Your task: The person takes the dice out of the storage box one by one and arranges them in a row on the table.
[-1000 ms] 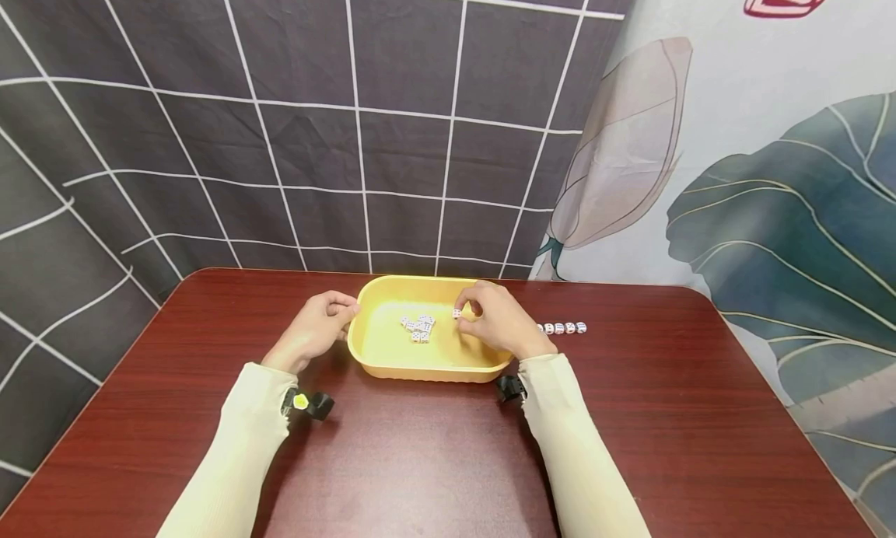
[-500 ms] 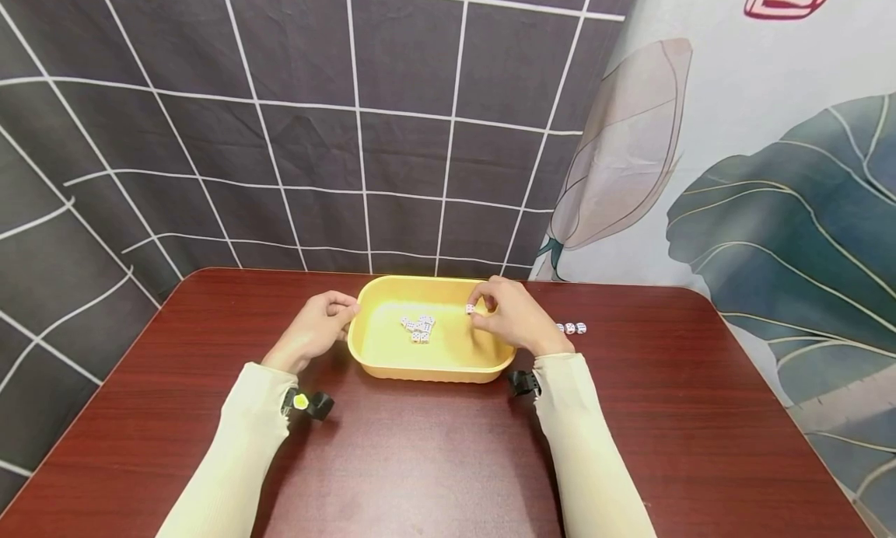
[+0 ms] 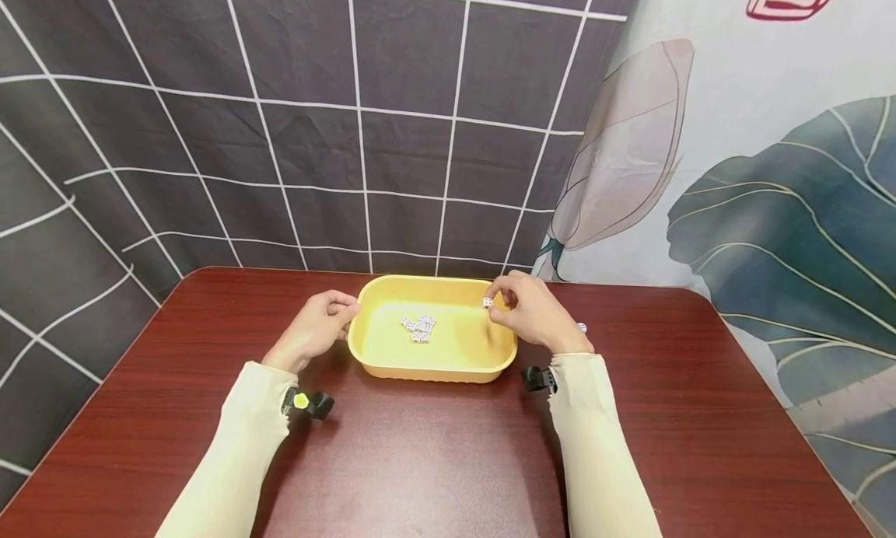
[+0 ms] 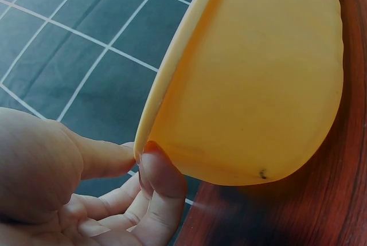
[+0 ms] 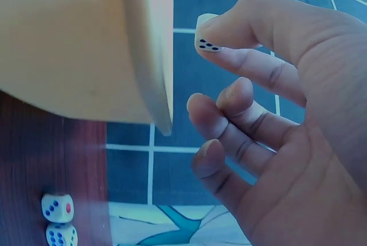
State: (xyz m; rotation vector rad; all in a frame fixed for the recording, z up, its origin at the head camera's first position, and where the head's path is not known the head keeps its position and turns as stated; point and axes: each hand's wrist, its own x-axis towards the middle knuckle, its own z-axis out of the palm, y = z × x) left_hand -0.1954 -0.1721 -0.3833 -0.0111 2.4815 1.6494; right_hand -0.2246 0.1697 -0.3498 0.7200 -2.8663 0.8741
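A yellow plastic tub [image 3: 434, 373] stands on the table with a small heap of white dice [image 3: 420, 328] inside. My left hand [image 3: 313, 330] pinches the tub's left rim between thumb and fingers, as the left wrist view shows close up at the tub wall [image 4: 252, 85]. Over the tub's right end, my right hand [image 3: 528, 309] holds a single die [image 5: 206, 34] between thumb and index finger, its other fingers loosely bent. In the right wrist view that die is above the level of the tub's rim [image 5: 146, 51].
On the table right of the tub lie more dice [image 5: 57, 207], mostly hidden behind my right hand in the head view; one end die [image 3: 582, 327] shows. The reddish-brown table [image 3: 420, 452] meets a dark checked cloth [image 3: 406, 157] at the back.
My right hand has moved right with its die, from over the tub's middle to its right end, covering more of the dice on the table. The left hand has stayed at the rim.
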